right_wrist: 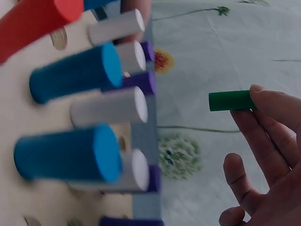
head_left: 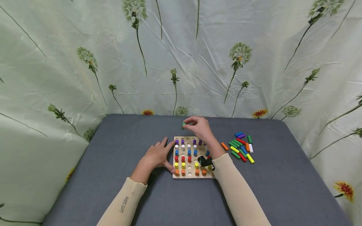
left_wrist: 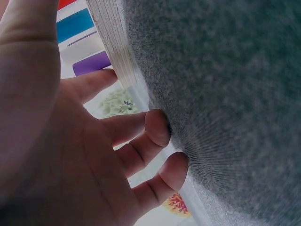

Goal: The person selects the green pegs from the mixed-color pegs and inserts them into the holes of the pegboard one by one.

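Observation:
My right hand (head_left: 200, 128) is raised past the far edge of a wooden pegboard (head_left: 183, 177), pinching a green peg (right_wrist: 230, 100) between thumb and fingertips. In the right wrist view the peg lies sideways, one end sticking out from the fingers. Spread fingers of my left hand (head_left: 157, 155) rest along the board's left side, with the thumb at the near left corner and the index fingertip near the far left one. Coloured pegs stand upright in rows: purple, white (head_left: 183, 146), blue (head_left: 189, 153), red (head_left: 182, 159), yellow (head_left: 183, 164) and orange (head_left: 197, 172). My right forearm hides the board's right part.
Right of the board, a loose pile of pegs (head_left: 242, 148) in several colours lies on the grey table (head_left: 130, 131). One orange peg (head_left: 224, 146) lies between pile and forearm. A flower-printed curtain (head_left: 198, 81) hangs behind the table.

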{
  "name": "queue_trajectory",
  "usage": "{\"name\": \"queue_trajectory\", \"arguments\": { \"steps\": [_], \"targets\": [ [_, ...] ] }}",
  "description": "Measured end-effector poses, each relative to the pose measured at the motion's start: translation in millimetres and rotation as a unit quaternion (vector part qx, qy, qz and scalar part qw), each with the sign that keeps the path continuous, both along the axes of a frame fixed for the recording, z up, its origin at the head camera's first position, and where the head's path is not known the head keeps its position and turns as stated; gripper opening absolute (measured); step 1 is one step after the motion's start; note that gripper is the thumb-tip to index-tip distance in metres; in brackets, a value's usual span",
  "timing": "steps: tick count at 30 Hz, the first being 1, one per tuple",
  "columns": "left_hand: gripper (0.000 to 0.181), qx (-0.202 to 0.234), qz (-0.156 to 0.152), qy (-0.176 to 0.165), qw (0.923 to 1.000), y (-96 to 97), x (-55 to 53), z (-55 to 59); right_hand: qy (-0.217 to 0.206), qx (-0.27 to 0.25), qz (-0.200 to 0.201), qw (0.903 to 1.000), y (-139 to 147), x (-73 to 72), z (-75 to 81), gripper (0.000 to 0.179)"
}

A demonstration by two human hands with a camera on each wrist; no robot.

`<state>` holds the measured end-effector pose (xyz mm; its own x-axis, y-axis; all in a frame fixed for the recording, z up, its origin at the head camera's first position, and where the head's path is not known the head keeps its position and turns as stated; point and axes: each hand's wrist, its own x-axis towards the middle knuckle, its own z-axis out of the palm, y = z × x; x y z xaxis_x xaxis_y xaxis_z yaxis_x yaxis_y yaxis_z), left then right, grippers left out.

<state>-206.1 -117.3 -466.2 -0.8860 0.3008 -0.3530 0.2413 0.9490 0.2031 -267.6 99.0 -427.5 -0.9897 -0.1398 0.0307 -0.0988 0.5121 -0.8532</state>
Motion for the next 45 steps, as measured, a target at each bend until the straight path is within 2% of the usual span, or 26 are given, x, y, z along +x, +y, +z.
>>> {"name": "queue_trajectory", "arguments": {
  "steps": [11,18,25,35,45],
  "targets": [
    [0.135,-0.001,-0.003,-0.008,1.0000,1.3,-0.7,3.1,-0.017,0.053,0.043,0.9975,-13.8,-4.6,-15.3,0.017],
    [0.136,-0.008,-0.007,-0.004,0.9999,1.2,-0.5,2.2,-0.059,0.058,0.069,0.9942,-15.4,-7.3,-21.8,0.014],
    [0.136,-0.014,-0.005,0.003,0.9999,2.0,0.4,1.1,-0.080,0.061,0.087,0.9911,-16.4,-9.6,-25.5,0.015],
    [0.136,-0.016,-0.006,0.001,0.9999,1.1,0.0,0.0,-0.084,0.065,0.099,0.9895,-21.8,-7.4,-21.3,0.014],
    [0.137,-0.010,-0.005,-0.001,0.9999,-0.2,-0.9,-1.6,-0.071,0.096,0.097,0.9880,-25.9,-10.7,-29.6,0.013]
  ]
}}
